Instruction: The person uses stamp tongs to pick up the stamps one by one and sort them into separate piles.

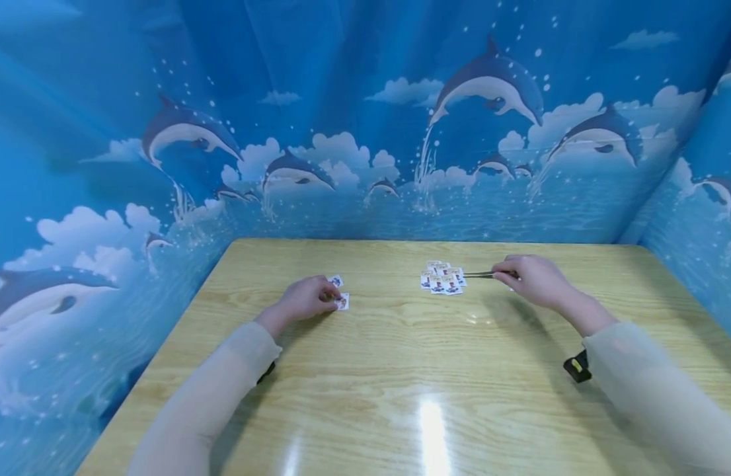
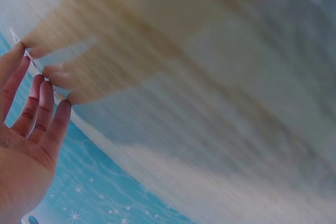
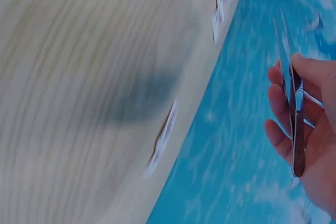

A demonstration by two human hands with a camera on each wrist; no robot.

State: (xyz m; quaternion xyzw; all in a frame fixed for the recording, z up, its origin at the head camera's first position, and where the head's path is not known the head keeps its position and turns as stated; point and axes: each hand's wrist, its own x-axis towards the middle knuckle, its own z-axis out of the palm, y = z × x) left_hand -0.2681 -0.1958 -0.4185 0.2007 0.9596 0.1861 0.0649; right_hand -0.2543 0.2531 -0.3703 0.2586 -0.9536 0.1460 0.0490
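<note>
My left hand (image 1: 308, 297) rests its fingertips on the tabletop at a small printed card (image 1: 342, 302). Another such card (image 1: 336, 281) lies just beyond it, partly hidden by the hand. In the left wrist view the fingers (image 2: 48, 109) are only slightly bent and touch the surface. My right hand (image 1: 535, 277) holds a pair of metal tweezers (image 3: 292, 114) between thumb and fingers. Their tips point left at a cluster of overlapping small printed cards (image 1: 443, 279) and stand slightly apart in the right wrist view. Whether they touch a card I cannot tell.
The wooden table (image 1: 377, 370) carries everything and has a glossy reflection near its front. A single card (image 3: 164, 137) lies apart from the card cluster, below the right hand. Behind the table hangs a blue dolphin-printed curtain (image 1: 353, 79).
</note>
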